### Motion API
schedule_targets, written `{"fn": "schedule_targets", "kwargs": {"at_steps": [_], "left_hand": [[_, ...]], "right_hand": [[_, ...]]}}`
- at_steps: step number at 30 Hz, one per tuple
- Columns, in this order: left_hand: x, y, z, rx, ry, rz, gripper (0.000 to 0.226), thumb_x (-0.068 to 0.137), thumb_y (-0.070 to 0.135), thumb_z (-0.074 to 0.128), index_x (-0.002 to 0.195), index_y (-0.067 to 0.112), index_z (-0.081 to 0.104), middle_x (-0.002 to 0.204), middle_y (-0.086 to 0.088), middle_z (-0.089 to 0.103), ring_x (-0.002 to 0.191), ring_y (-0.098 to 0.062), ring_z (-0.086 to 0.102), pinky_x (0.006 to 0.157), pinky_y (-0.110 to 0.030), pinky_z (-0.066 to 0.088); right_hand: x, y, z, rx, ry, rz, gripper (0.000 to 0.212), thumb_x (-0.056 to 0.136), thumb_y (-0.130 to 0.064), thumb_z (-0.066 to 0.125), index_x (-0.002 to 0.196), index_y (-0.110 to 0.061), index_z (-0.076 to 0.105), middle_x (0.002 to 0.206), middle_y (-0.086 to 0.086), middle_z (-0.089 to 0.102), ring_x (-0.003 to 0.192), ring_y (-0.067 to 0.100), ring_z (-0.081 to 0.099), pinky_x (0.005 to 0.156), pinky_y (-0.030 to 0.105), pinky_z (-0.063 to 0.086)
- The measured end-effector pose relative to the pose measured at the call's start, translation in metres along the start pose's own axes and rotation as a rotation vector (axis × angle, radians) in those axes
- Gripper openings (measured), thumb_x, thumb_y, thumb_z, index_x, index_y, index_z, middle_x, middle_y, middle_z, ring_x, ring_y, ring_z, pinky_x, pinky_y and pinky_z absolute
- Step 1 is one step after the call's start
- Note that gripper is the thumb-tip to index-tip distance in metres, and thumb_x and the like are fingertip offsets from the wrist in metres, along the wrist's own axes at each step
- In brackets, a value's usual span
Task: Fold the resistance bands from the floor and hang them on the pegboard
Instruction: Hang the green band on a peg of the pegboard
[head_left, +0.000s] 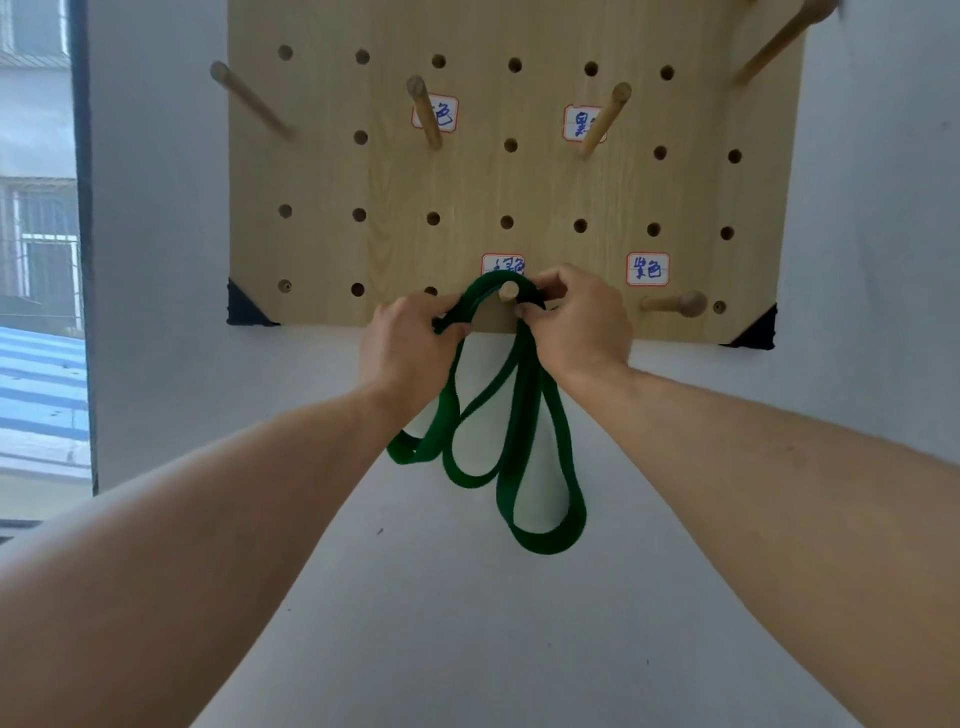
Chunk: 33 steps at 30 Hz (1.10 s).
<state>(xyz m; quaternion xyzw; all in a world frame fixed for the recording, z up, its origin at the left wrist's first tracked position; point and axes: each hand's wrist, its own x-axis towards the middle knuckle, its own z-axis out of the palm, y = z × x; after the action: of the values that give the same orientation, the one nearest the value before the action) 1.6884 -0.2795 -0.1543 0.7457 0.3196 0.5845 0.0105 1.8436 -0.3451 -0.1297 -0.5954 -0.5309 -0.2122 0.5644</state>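
1. Head view, task things: a wooden pegboard (332, 171) hung on a white wall (156, 260); a dark green resistance band (519, 441), folded into several loops, was draped over a short wooden peg (508, 291) in the board's bottom row, its loops hanging down the wall below the board's lower edge
2. Head view, hands: the left hand (410, 343) gripped the band just left of the peg, fingers curled round the bunched strands; the right hand (576, 317) pinched the band just right of the peg, thumb and fingers closed on it; both bare forearms reached up from the bottom of the frame
3. Head view, the rest: a handwritten label (648, 269) sat above a knobbed peg (675, 304) at lower right; another label above the band was partly hidden; longer pegs (426, 111) stuck out of the upper rows; black corner brackets (244, 306) capped the board's lower corners; a window (39, 234) showed at far left
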Motion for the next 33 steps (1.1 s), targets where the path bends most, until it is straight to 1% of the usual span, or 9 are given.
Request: {"fn": "schedule_targets", "kwargs": {"at_steps": [3,7,9,12,14,18,24,29,33], "left_hand": [[0.008,0.001,-0.003,-0.008,0.017,-0.046,0.026,0.095,0.024,0.066,0.120,0.029,0.073,0.100,0.004,0.075,0.082,-0.016,0.067,0.076,-0.037,0.059],[0.015,0.002,0.002,0.022,-0.030,-0.043,0.037,0.093,0.027,0.070,0.128,0.033,0.062,0.109,0.013,0.067,0.095,-0.014,0.065,0.081,-0.035,0.055],[0.009,0.003,0.007,0.039,-0.098,-0.023,0.028,0.094,0.027,0.067,0.121,0.036,0.069,0.103,0.012,0.071,0.088,-0.013,0.067,0.077,-0.035,0.057],[-0.001,0.004,0.016,0.052,-0.085,-0.051,0.020,0.095,0.029,0.065,0.110,0.037,0.075,0.088,0.011,0.075,0.074,-0.012,0.068,0.069,-0.036,0.058],[-0.004,0.005,0.021,0.060,-0.055,-0.068,0.018,0.094,0.027,0.066,0.106,0.033,0.077,0.085,0.009,0.075,0.071,-0.015,0.068,0.070,-0.039,0.059],[-0.003,0.007,0.022,0.130,-0.047,-0.039,0.015,0.093,0.026,0.067,0.104,0.028,0.075,0.091,0.005,0.075,0.074,-0.020,0.068,0.071,-0.042,0.060],[-0.005,0.002,0.022,0.243,-0.033,-0.003,0.017,0.093,0.028,0.067,0.110,0.024,0.065,0.100,0.003,0.073,0.087,-0.022,0.067,0.075,-0.039,0.053],[-0.014,0.012,0.027,0.249,-0.052,-0.078,0.019,0.091,0.030,0.071,0.104,0.021,0.061,0.096,-0.001,0.071,0.086,-0.029,0.063,0.074,-0.040,0.050],[-0.016,0.021,0.019,0.166,-0.135,-0.161,0.018,0.090,0.026,0.073,0.105,0.021,0.064,0.098,-0.003,0.070,0.087,-0.027,0.063,0.075,-0.040,0.051]], "right_hand": [[0.011,-0.008,-0.009,-0.074,0.031,-0.073,0.022,0.099,-0.025,0.066,0.116,-0.035,0.075,0.116,-0.015,0.074,0.104,0.009,0.068,0.075,0.027,0.051],[0.028,-0.011,-0.008,-0.104,-0.165,-0.098,0.032,0.098,-0.014,0.066,0.120,-0.035,0.076,0.122,-0.009,0.074,0.111,0.013,0.068,0.091,0.031,0.056],[0.031,-0.008,-0.003,-0.054,-0.202,-0.073,0.040,0.095,-0.001,0.066,0.121,-0.030,0.076,0.126,-0.005,0.074,0.117,0.015,0.067,0.101,0.031,0.054],[0.022,-0.003,0.001,-0.036,-0.194,-0.114,0.055,0.089,0.009,0.060,0.131,-0.025,0.071,0.134,-0.002,0.069,0.126,0.016,0.062,0.109,0.031,0.048],[0.009,0.003,0.003,-0.048,-0.090,-0.151,0.049,0.090,0.000,0.066,0.133,-0.024,0.066,0.131,-0.005,0.068,0.123,0.015,0.060,0.104,0.034,0.050],[-0.002,0.008,0.004,-0.071,0.061,-0.050,0.021,0.095,-0.020,0.069,0.115,-0.028,0.071,0.114,-0.011,0.072,0.104,0.011,0.066,0.080,0.028,0.051],[0.013,0.001,0.006,-0.138,0.050,-0.056,0.025,0.096,-0.018,0.068,0.115,-0.034,0.072,0.121,-0.015,0.071,0.110,0.011,0.066,0.090,0.037,0.056],[0.010,-0.002,0.011,-0.073,0.012,0.061,0.022,0.091,-0.016,0.072,0.103,-0.035,0.070,0.108,-0.015,0.072,0.100,0.011,0.067,0.083,0.037,0.056],[-0.003,-0.007,0.013,-0.029,-0.017,0.116,0.026,0.094,-0.016,0.067,0.112,-0.034,0.065,0.115,-0.012,0.071,0.098,0.012,0.065,0.080,0.032,0.052]]}}
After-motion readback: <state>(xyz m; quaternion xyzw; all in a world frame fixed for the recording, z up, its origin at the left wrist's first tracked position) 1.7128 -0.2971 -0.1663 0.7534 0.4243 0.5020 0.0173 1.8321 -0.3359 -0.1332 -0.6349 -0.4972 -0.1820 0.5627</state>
